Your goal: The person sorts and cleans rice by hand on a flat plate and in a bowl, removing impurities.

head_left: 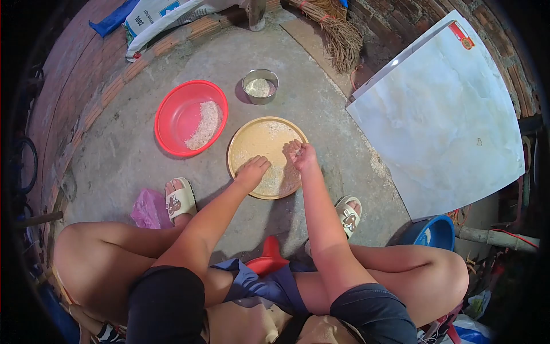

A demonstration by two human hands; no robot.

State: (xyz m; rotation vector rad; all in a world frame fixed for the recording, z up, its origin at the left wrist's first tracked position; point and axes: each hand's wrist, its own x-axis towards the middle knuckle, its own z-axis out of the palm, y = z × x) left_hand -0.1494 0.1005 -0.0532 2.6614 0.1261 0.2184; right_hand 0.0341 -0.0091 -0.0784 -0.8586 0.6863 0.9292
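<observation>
A round yellow tray point(252, 136) with a raised rim lies on the concrete floor, rice grains point(279, 179) spread thinly over it. My left hand point(252, 174) rests on its near-left part, palm down, fingers stretched over the grains and lightly bent. Above the tray's right edge, my right hand point(301, 155) is closed, its fingers curled in toward the palm. A few pale specks show by those fingertips, too small to tell. Behind the tray stand a red plastic basin point(170, 117) with rice heaped along its right side and a small metal bowl point(262, 100) partly filled with rice.
A large pale marbled panel point(441, 120) leans at the right, a blue basin point(438, 234) under its lower edge. A pink plastic bag point(150, 207) lies by my left sandal point(181, 199). A straw broom point(338, 37) and a printed sack point(152, 26) are at the back.
</observation>
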